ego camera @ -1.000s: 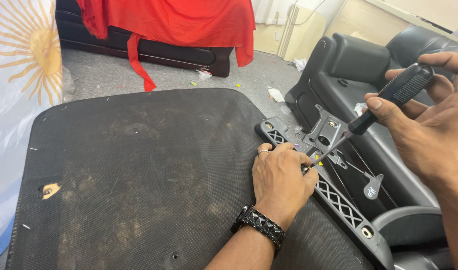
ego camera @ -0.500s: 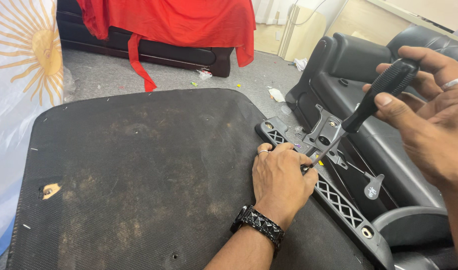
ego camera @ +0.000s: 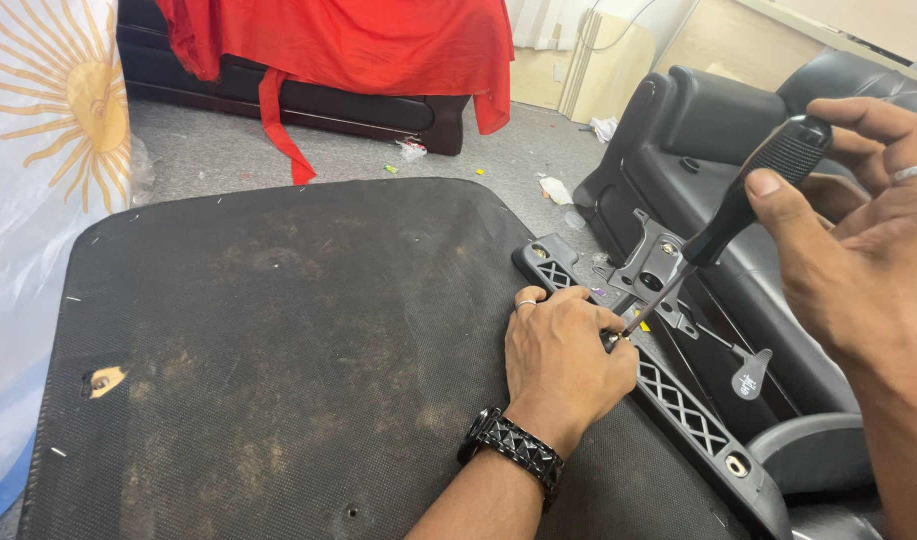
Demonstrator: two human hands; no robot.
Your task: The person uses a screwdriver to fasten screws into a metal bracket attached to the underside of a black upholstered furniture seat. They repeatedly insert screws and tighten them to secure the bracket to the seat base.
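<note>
On coarse black fabric (ego camera: 279, 360), left hand (ego camera: 564, 355) steadies ribbed-handled screwdriver (ego camera: 739, 205).

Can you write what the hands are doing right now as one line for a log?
left hand: flat on black panel, steadying grey bracket | right hand: gripping screwdriver, tip by left fingertips
</note>
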